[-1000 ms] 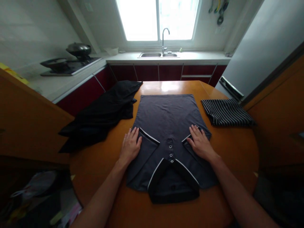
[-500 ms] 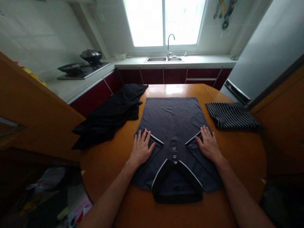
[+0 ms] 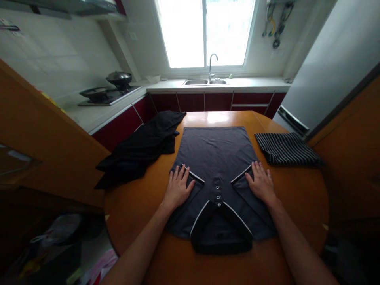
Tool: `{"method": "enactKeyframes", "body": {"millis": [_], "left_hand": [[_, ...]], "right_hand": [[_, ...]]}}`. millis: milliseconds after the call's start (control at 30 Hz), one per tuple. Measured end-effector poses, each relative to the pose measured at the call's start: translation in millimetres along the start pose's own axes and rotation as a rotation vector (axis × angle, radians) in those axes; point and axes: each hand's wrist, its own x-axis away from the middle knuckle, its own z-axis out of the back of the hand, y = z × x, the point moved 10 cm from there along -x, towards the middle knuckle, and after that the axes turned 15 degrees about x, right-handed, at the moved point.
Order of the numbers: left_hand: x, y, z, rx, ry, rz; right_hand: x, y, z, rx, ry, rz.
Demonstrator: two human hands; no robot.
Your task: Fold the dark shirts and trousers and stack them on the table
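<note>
A dark grey polo shirt (image 3: 215, 150) lies spread face up on the wooden table (image 3: 133, 209), its black collar toward me and its hem toward the window. Both short sleeves are turned inward over the front, their cuffs edged in black and white. My left hand (image 3: 177, 188) rests flat on the left sleeve near its cuff, fingers spread. On the other side, my right hand (image 3: 261, 183) lies flat over the outer end of the right sleeve cuff, thumb apart from the fingers. Neither hand grips the cloth.
Rumpled black clothing (image 3: 139, 146) lies at the table's left, partly over the edge. A folded black-and-white striped garment (image 3: 287, 148) is at the right, near the refrigerator (image 3: 332, 59). Beyond the table stand a counter with a sink (image 3: 196, 82) and a stove holding pans (image 3: 118, 78).
My right hand has shifted outward along the right sleeve, and the cuff shows more. My left hand stays on its sleeve, fingers now more spread. The camera view has turned and tilted up slightly.
</note>
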Motion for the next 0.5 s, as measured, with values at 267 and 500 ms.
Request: {"method": "enactKeyframes", "body": {"millis": [267,500], "left_hand": [[-2.7,1.0,-0.8,-0.015,0.007,0.005],[1.9,9.6,9.8,0.011,0.023,-0.001]], "right_hand": [[-1.4,3.2,2.0,-0.047,-0.001,-0.036],[2.1,10.7,9.1,-0.103,0.015,-0.034]]}}
